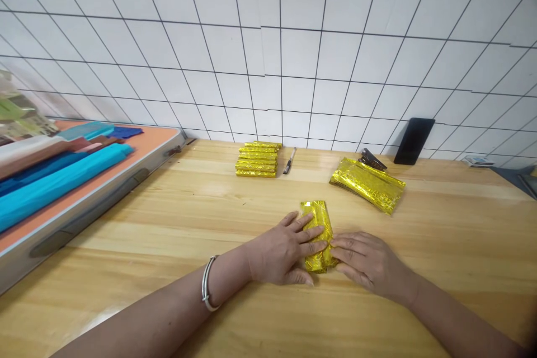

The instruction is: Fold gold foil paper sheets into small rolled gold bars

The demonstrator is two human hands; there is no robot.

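A shiny gold foil piece point(316, 212) lies on the wooden table, partly hidden beneath my fingers. My left hand point(289, 249) rests flat over its left and middle parts, fingers spread. At its lower right edge, the fingers of my right hand point(369, 263) are pressed together on the foil. Further back stands a row of folded gold strips point(257, 161), and to the right lies a stack of flat gold foil pieces point(369, 183).
Near the tiled wall are a pen point(289, 160), a black stapler-like object point(372, 160) and a leaning black phone point(414, 141). On the left, an orange-topped case point(157, 137) bears rolled coloured sheets point(84, 170). A small white item point(479, 161) sits at the back right.
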